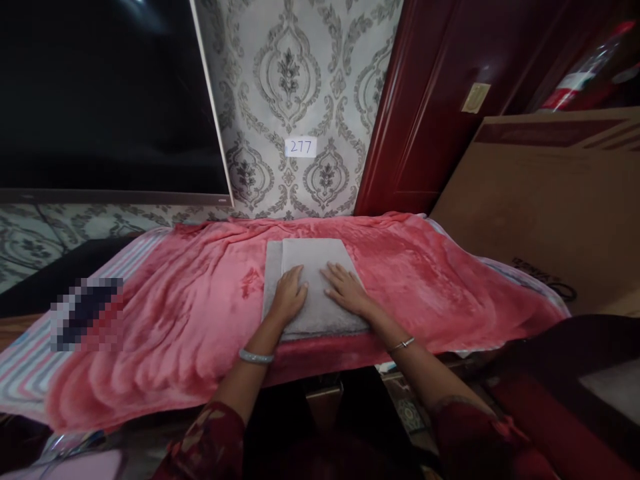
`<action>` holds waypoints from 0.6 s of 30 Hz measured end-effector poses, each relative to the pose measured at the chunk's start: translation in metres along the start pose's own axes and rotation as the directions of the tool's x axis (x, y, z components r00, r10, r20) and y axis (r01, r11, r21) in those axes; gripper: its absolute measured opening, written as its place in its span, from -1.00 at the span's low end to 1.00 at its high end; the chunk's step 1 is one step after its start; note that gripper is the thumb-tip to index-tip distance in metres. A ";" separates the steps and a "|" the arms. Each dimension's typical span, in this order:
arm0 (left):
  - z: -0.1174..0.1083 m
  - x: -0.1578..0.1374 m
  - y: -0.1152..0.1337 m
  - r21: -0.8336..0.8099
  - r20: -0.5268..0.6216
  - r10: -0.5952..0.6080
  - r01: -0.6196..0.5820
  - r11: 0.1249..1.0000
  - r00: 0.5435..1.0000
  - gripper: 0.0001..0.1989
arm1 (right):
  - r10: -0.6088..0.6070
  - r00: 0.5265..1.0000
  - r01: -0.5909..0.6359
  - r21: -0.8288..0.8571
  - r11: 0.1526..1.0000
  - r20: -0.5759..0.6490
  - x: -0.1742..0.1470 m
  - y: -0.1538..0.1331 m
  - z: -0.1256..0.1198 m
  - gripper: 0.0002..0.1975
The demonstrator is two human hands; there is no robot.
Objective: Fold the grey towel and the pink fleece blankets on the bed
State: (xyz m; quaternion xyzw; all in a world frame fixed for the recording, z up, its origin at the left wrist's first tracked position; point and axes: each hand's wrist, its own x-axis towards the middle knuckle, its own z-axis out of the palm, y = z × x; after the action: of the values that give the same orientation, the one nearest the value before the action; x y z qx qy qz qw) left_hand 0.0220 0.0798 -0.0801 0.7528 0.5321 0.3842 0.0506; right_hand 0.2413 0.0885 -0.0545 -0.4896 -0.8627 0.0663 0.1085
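Resting on the grey cloth (320, 308), left hand (291, 291) and right hand (348, 289) are lying with grip spread; folding is looking mostly done, one lower layer (273, 260) protruding left of the cloth's top.

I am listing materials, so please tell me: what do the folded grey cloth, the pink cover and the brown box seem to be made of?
Folded grey cloth: textile, perhaps fleece, matte, with a soft-looking edge.
Pink cover: probably plush fabric; its folds show a soft sheen and darker patches.
Brown box: likely cardboard, matte, judging by its flat face and printed lettering.
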 end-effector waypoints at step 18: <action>-0.003 -0.001 -0.005 -0.109 0.011 -0.058 0.059 0.992 0.998 -0.52 | -0.239 0.964 0.234 0.052 0.971 0.118 -0.040 -0.016 0.002 -0.43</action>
State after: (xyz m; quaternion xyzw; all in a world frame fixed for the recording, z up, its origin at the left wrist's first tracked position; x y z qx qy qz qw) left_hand 0.0159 0.0800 -0.0812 0.7345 0.5318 0.4083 0.1051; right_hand 0.2478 0.0462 -0.0579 -0.3758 -0.9186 0.0991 0.0715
